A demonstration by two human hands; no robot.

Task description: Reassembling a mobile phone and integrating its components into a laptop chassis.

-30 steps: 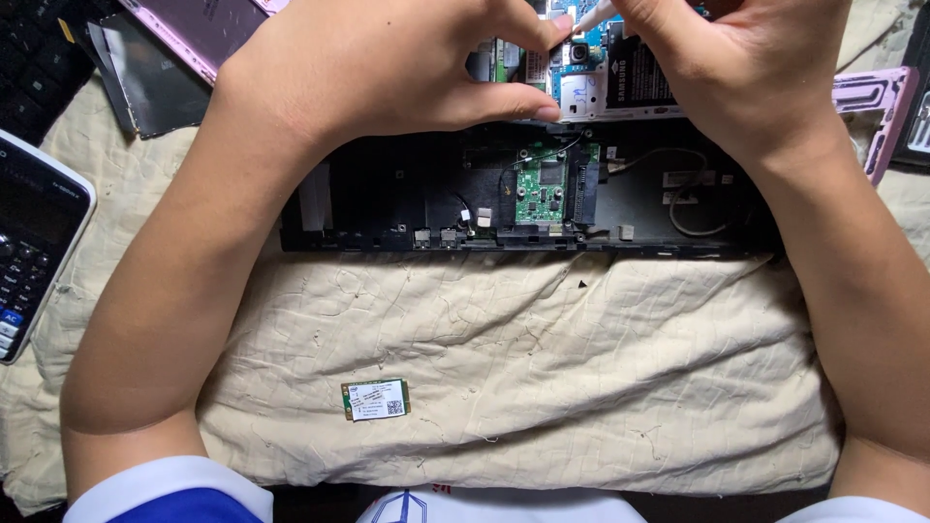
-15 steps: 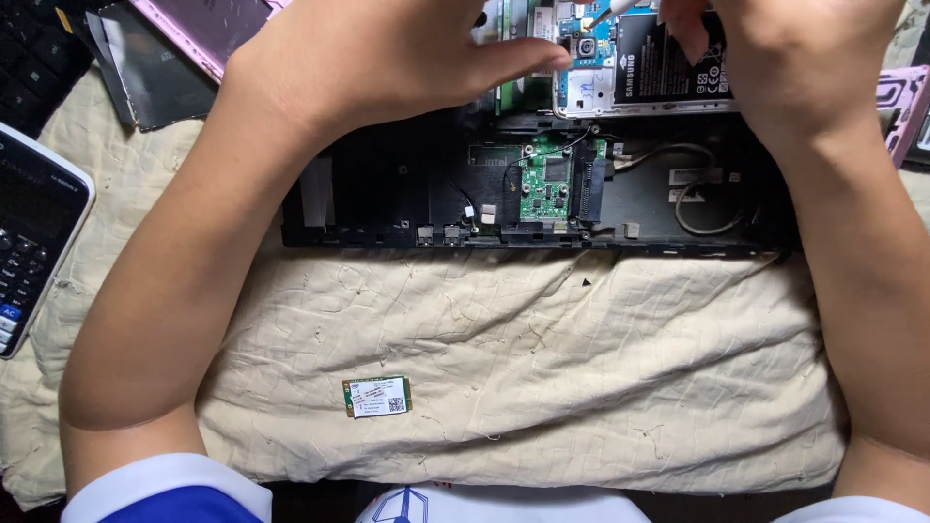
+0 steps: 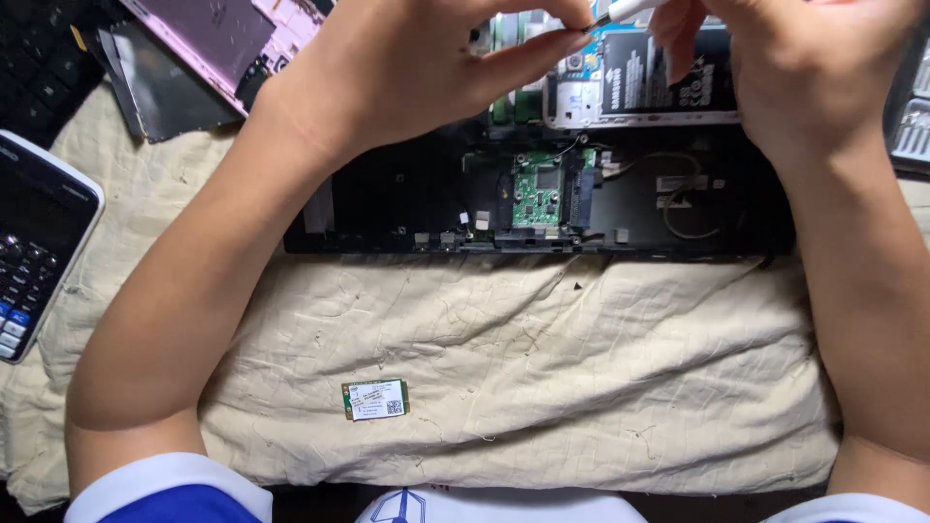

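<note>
A: Status of the hands?

B: The left hand (image 3: 417,73) is at the top of the view, thumb and forefinger drawn narrow and pinching toward the tip of a slim white tool (image 3: 620,10). The right hand (image 3: 804,68) is closed around that tool's upper part; its fingertips sit over the opened phone (image 3: 644,87). Whether the left fingers also grip a small part, I cannot tell.

A: Change since a second ago?

B: Both hands have shifted up and inward, so that they now meet over the phone's upper edge. The phone appears lower in view than before, with more of its dark battery panel exposed. That suggests fine work has moved to the phone's upper edge.

A: Where does the phone sit?

B: It rests against the far edge of the black laptop chassis (image 3: 407,203), just above the green circuit board (image 3: 536,189) seated in the chassis bay.

A: Surroundings?

B: The chassis lies on a creased cream cloth (image 3: 581,368) spread over the worktop. A small green wireless card (image 3: 375,399) lies loose on the cloth, well apart from the hands, unmoved. A calculator (image 3: 39,242) is at the left edge, a pink casing panel (image 3: 223,34) at upper left.
</note>
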